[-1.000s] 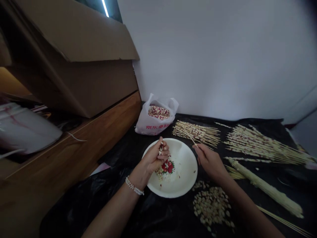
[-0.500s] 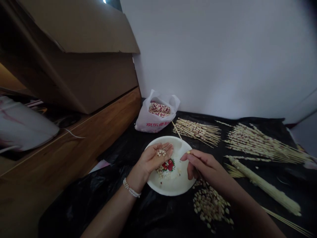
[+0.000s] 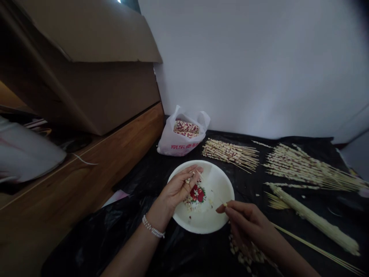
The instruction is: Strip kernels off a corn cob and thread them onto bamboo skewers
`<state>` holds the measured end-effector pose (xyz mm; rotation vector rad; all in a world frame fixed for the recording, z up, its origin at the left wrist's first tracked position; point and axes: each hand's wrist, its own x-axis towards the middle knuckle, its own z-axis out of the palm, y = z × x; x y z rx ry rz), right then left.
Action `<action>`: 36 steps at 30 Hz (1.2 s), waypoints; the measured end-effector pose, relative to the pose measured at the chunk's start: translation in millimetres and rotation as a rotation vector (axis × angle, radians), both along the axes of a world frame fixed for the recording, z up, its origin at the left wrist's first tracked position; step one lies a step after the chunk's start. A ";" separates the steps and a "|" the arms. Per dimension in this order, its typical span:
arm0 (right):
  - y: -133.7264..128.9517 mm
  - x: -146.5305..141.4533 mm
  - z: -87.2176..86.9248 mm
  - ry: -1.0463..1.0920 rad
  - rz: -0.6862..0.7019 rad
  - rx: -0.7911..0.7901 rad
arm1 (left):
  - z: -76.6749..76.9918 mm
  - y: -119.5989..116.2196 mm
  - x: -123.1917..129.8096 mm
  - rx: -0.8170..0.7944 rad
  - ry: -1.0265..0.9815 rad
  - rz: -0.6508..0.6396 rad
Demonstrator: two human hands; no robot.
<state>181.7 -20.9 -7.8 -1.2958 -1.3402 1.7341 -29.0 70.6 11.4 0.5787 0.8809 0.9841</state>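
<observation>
Right now the left hand (image 3: 184, 186) is over the bowl (image 3: 213, 221), palm turned up, its fingers stretched out together and only loosely curled, not closed. Pale kernels (image 3: 188, 180) lie in the palm, and a short piece of a thin stick (image 3: 200, 175) shows by the fingertips; I cannot tell whether they grip it. A beaded bracelet (image 3: 152, 227) circles that wrist.

The right hand (image 3: 224, 207) is at the bowl's right edge, thumb and forefinger pinched together on a small yellowish kernel (image 3: 225, 205), with the other fingers bent beneath. The white bowl has a red flower with green leaves printed on its bottom, and loose kernels are scattered inside, mostly on the left part. It sits on a black plastic sheet (image 3: 129, 223).

Under the right hand and partly hidden by it is a heap of larger pieces (image 3: 250, 254), too dim to make out well. Behind the bowl stands a white plastic bag (image 3: 170, 140) with red lettering, speckled cobs (image 3: 186, 127) showing at its mouth. To the right lie a smaller bundle of kernel-covered sticks (image 3: 220, 149) and a larger spread of them (image 3: 294, 165). Nearer the person are a pale stripped cob (image 3: 319, 223) and some bare sticks (image 3: 317, 248). On the left, a cardboard box (image 3: 109, 92) rests on a wooden surface (image 3: 95, 163).
</observation>
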 end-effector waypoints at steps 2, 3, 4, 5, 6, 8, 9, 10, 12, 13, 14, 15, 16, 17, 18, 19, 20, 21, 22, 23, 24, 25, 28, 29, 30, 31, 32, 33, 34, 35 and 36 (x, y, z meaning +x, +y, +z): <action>-3.2 1.7 -6.3 0.046 -0.003 -0.039 | 0.8 -0.4 1.1 -0.008 -0.010 0.053; -4.8 2.0 -8.9 0.063 -0.012 -0.045 | 0.6 0.0 1.7 -0.020 -0.024 0.079; -6.5 2.0 -10.7 0.079 -0.024 -0.047 | -0.1 0.7 2.3 -0.034 -0.041 0.102; -8.2 1.6 -11.6 0.097 -0.043 -0.048 | -1.0 1.6 2.7 -0.051 -0.055 0.115; -9.9 0.7 -11.5 0.116 -0.067 -0.053 | -2.2 2.3 3.0 -0.067 -0.062 0.118; -12.8 -1.8 -8.9 0.152 -0.103 -0.072 | -4.3 3.2 3.2 -0.080 -0.057 0.095; -14.0 -3.3 -6.9 0.165 -0.109 -0.083 | -5.0 3.2 3.0 -0.076 -0.051 0.075; -14.9 -4.6 -4.9 0.172 -0.110 -0.092 | -5.3 2.8 2.9 -0.068 -0.047 0.054; -15.9 -6.8 -2.1 0.170 -0.113 -0.099 | -4.7 1.3 2.8 -0.061 -0.063 0.028; -16.1 -7.6 -1.7 0.168 -0.117 -0.095 | -3.8 0.4 3.0 -0.068 -0.081 0.020; -16.2 -8.2 -2.0 0.167 -0.124 -0.084 | -2.6 -0.4 3.3 -0.080 -0.100 0.015; -16.3 -8.8 -3.0 0.166 -0.131 -0.071 | -1.4 -1.0 3.7 -0.094 -0.116 0.015; -16.4 -9.3 -4.5 0.164 -0.135 -0.061 | -0.4 -1.5 4.2 -0.107 -0.127 0.020; -16.5 -9.8 -6.3 0.162 -0.138 -0.052 | 0.3 -1.7 4.8 -0.118 -0.133 0.027; -16.6 -10.3 -8.1 0.164 -0.145 -0.045 | 0.6 -1.7 5.3 -0.123 -0.134 0.038; -16.7 -10.9 -9.7 0.170 -0.152 -0.043 | 0.4 -1.5 5.7 -0.122 -0.132 0.050; -16.7 -11.4 -11.1 0.178 -0.159 -0.043 | -0.2 -1.2 5.9 -0.117 -0.127 0.060; -16.6 -11.8 -12.2 0.186 -0.164 -0.045 | -1.1 -0.7 6.0 -0.111 -0.122 0.065; -16.4 -12.0 -13.1 0.192 -0.167 -0.044 | -2.1 -0.3 5.9 -0.108 -0.118 0.067; -16.2 -12.0 -14.0 0.193 -0.168 -0.044 | -3.1 0.0 5.6 -0.109 -0.115 0.068; -15.8 -11.9 -14.9 0.192 -0.162 -0.048 | -3.9 0.2 5.2 -0.115 -0.116 0.066; -15.5 -11.5 -15.8 0.190 -0.157 -0.049 | -4.4 0.3 4.8 -0.123 -0.120 0.062; -14.8 -10.2 -18.5 0.200 -0.156 -0.048 | -4.2 -0.2 3.6 -0.143 -0.154 0.051; -14.7 -9.9 -19.0 0.205 -0.157 -0.047 | -3.7 -0.5 3.5 -0.148 -0.169 0.047; -14.7 -9.6 -19.2 0.209 -0.161 -0.042 | -3.3 -0.9 3.5 -0.155 -0.185 0.046; -14.7 -9.5 -19.2 0.213 -0.161 -0.040 | -2.9 -1.1 3.6 -0.164 -0.200 0.046; -14.8 -9.4 -19.0 0.218 -0.155 -0.041 | -2.8 -1.4 3.9 -0.174 -0.215 0.045; -15.0 -9.4 -18.7 0.224 -0.150 -0.042 | -2.8 -1.5 4.3 -0.181 -0.229 0.044; -15.2 -9.4 -18.3 0.232 -0.147 -0.042 | -3.0 -1.7 4.6 -0.190 -0.243 0.042; -15.5 -9.5 -17.9 0.238 -0.141 -0.043 | -3.3 -1.7 4.9 -0.197 -0.256 0.037; -15.8 -9.7 -17.5 0.241 -0.138 -0.043 | -3.7 -1.8 5.1 -0.203 -0.266 0.027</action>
